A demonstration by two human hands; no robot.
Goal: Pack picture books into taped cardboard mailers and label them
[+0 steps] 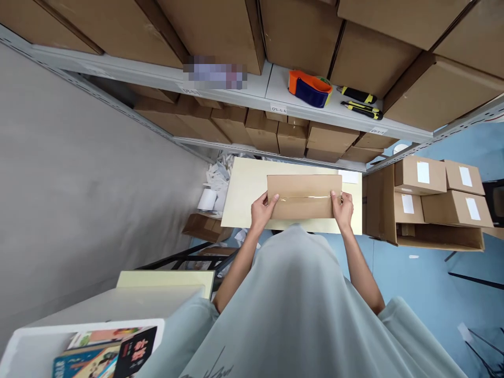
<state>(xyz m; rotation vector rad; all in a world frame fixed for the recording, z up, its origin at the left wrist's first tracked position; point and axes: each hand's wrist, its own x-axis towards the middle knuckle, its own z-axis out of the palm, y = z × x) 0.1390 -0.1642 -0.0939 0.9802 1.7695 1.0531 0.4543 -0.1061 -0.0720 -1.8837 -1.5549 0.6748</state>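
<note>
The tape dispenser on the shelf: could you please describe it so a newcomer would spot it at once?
Find the grey shelving beyond the pale yellow table. On its upper shelf, before the brown boxes, sits the tape dispenser. It is chunky, orange and dark blue; the cutters on its right are slim, black and yellow.

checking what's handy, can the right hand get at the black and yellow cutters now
Probably not while the right hand holds the carton; the cutters lie uncovered on the shelf, so once free it likely could.
</note>
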